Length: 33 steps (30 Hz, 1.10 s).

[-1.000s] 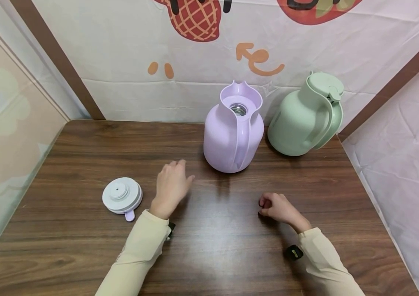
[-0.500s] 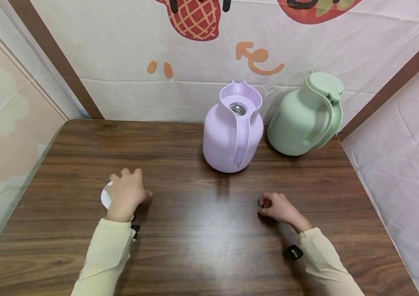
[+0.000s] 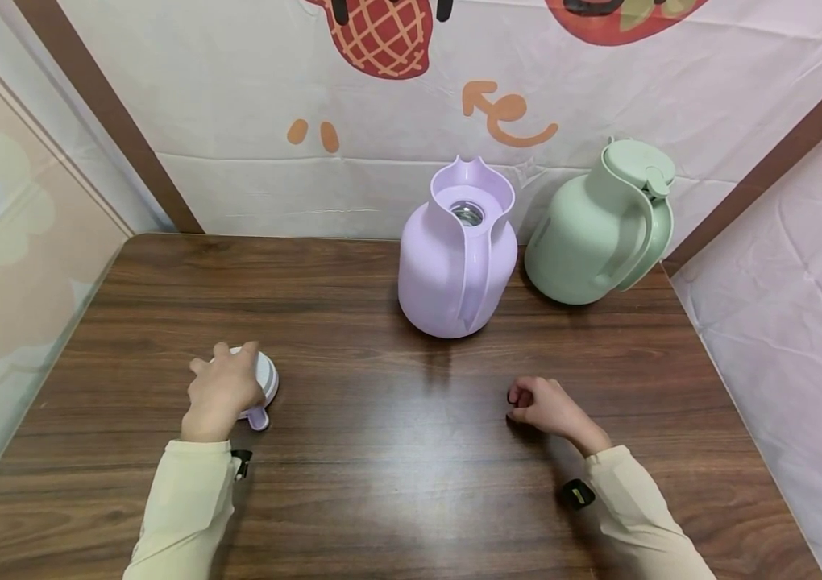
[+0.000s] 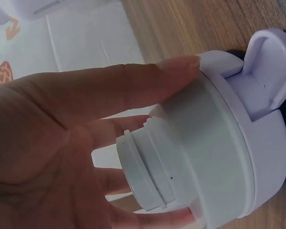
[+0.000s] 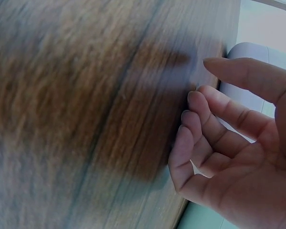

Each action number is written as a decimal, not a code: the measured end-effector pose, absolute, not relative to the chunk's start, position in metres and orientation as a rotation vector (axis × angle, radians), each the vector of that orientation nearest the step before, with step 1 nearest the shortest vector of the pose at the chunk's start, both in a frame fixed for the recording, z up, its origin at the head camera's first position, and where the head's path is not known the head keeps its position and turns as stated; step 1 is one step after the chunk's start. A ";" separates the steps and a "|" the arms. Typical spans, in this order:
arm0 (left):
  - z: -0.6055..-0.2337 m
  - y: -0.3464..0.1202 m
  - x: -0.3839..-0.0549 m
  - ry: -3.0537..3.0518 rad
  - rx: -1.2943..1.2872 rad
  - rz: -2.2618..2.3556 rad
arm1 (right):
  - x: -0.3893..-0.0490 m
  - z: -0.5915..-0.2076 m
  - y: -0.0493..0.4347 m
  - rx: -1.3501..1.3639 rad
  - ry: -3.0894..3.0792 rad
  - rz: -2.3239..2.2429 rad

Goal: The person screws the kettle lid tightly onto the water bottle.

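A white jug lid (image 3: 267, 379) lies upside down at the table's left, its stepped screw plug facing up and a lilac tab (image 3: 258, 418) sticking out toward me. From above, my left hand (image 3: 222, 395) holds it; the left wrist view has the thumb against the lid's side wall (image 4: 205, 138) and other fingers partly hidden beyond the plug. On the right, my right hand (image 3: 549, 409) rests on the table, fingers loosely curled with nothing in them. A lilac vacuum jug (image 3: 447, 266) stands upright at the back, its mouth uncovered.
Right of the lilac jug stands a green vacuum jug (image 3: 578, 234) with its lid on and its handle turned right. The wooden table (image 3: 396, 467) meets a printed cloth backdrop (image 3: 251, 185) behind and cloth at both sides.
My left hand has moved left from the table's middle, over the lid and onto it. The right hand and both jugs have stayed in place.
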<state>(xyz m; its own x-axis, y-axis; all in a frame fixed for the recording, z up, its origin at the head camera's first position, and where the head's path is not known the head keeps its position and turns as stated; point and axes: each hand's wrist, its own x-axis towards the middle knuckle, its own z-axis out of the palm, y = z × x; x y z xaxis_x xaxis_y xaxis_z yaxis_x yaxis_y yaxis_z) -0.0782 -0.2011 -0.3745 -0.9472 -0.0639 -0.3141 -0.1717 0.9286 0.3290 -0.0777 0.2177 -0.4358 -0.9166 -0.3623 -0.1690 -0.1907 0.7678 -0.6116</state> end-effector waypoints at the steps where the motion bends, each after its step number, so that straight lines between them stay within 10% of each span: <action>1: -0.374 -0.201 -0.078 2.788 -0.171 0.519 | -0.078 -0.436 0.218 -0.428 2.688 -0.885; 33: -0.369 -0.203 -0.077 2.751 -0.220 0.575 | -0.091 -0.414 0.210 -0.526 2.691 -0.834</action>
<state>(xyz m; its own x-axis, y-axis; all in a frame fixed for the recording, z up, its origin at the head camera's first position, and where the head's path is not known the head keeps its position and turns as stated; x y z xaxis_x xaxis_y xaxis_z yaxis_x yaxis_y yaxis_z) -0.0774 -0.2030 -0.3694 -0.9364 -0.0840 -0.3408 -0.2134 0.9071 0.3628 -0.0910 0.2100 -0.4145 -0.8963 -0.4170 -0.1505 -0.2588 0.7678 -0.5862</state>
